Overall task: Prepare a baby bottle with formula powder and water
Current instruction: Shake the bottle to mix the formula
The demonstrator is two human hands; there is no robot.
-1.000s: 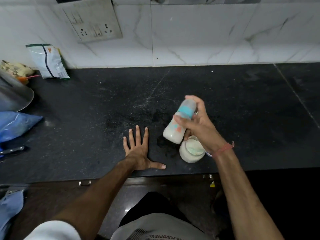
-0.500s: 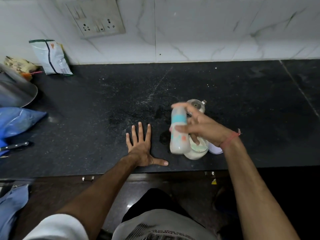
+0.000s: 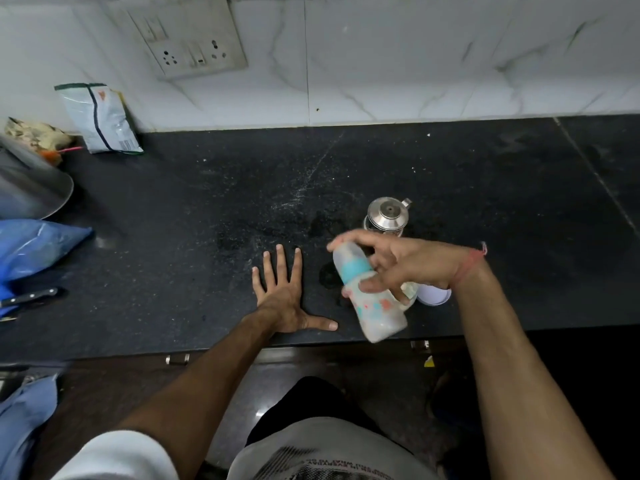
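Note:
My right hand [image 3: 405,268] grips the baby bottle [image 3: 372,306] around its blue collar, holding it in the air above the counter's front edge. The bottle is capped, tilted with its base toward me, milky white inside and blurred by motion. My left hand [image 3: 282,296] lies flat on the black counter [image 3: 173,220], fingers spread, holding nothing. A steel lidded jug [image 3: 388,216] stands just behind my right hand. A white round lid [image 3: 434,296] lies under my right wrist; a pale container beside it is mostly hidden by the hand.
A foil packet [image 3: 100,119] leans on the marble wall at back left, below a socket panel [image 3: 188,39]. A steel vessel [image 3: 31,185], a blue plastic bag [image 3: 31,247] and a black-handled knife [image 3: 31,297] sit at the left edge.
The bottle has swung in my right hand: from leaning cap-up to the right, through upright, to its base pointing toward me. My left hand has stayed flat on the counter.

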